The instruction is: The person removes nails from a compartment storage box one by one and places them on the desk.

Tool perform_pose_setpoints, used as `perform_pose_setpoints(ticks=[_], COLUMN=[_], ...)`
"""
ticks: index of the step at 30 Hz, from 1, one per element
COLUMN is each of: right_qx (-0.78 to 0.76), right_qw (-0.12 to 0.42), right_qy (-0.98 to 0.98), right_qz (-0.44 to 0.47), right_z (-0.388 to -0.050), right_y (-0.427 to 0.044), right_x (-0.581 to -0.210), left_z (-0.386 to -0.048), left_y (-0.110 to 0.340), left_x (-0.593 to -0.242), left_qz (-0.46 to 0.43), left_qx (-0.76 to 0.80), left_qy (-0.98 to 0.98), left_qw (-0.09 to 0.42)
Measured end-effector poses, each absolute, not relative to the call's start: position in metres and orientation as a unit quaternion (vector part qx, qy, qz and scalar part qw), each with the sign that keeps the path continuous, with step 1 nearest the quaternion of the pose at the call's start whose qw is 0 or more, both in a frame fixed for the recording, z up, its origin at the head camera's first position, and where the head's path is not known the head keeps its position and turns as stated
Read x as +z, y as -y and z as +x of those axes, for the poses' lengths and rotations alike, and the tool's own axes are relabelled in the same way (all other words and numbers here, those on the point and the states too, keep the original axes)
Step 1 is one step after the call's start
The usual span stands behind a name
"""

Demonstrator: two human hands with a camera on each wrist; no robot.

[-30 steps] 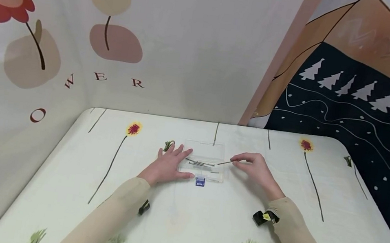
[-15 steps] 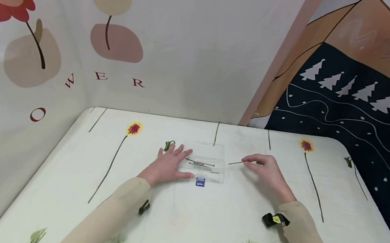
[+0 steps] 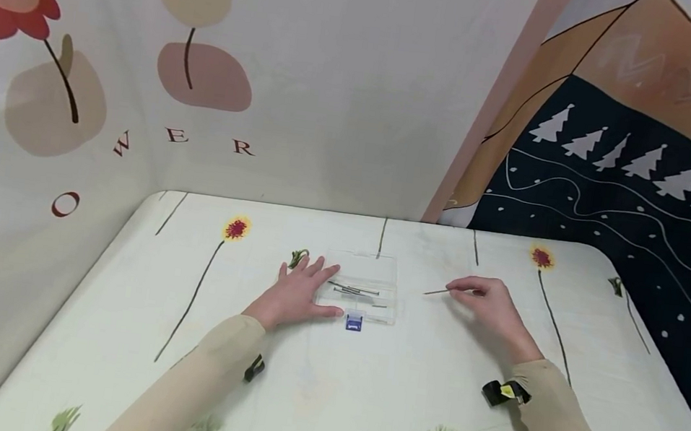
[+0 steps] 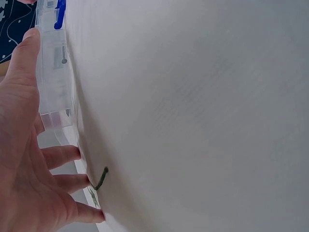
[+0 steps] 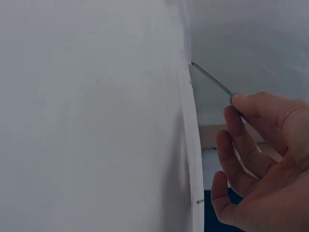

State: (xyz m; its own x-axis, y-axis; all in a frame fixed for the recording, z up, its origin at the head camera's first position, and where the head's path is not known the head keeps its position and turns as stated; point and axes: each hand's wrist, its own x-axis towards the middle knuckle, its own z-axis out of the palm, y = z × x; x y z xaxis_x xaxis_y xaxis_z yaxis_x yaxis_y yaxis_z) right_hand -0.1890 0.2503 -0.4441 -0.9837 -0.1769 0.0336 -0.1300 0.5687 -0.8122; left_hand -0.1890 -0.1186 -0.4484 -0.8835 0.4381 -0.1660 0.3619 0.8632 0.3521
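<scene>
A clear plastic box [image 3: 386,313] with its lid [image 3: 368,267] laid back and a blue latch [image 3: 354,322] lies mid-table. Several thin nails [image 3: 355,290] rest in it. My left hand [image 3: 291,298] is spread at the box's left side, its thumb against the box [image 4: 54,92] in the left wrist view. To the right of the box, my right hand [image 3: 493,313] pinches one nail [image 3: 436,292] between thumb and forefinger. The right wrist view has that nail [image 5: 212,78] slanting out from the fingertips of the hand [image 5: 265,159], its pointed end away from them.
A white tablecloth [image 3: 321,402] with printed flowers covers the table. Behind it hangs a pale printed curtain [image 3: 337,83], with a dark tree-patterned cloth [image 3: 623,201] on the right. Black straps circle both wrists.
My right hand has moved right, away from the box, carrying the pinched nail. My left hand has stayed at the box's left side.
</scene>
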Motion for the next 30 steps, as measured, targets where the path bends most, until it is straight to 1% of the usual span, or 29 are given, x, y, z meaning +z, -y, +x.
perform_pose_setpoints(ticks=[12, 30], right_qx=[-0.421, -0.420], right_qw=[0.049, 0.085], right_qy=[-0.903, -0.902], right_qz=[-0.076, -0.049], right_z=[-0.191, -0.202], right_y=[-0.276, -0.292], right_x=[-0.445, -0.446], left_z=[-0.190, -0.189], left_y=[0.120, 0.120], left_x=[-0.451, -0.450], left_qz=[0.211, 0.208], left_qx=[0.165, 0.174], left_qy=[-0.956, -0.954], left_qw=[0.121, 0.126])
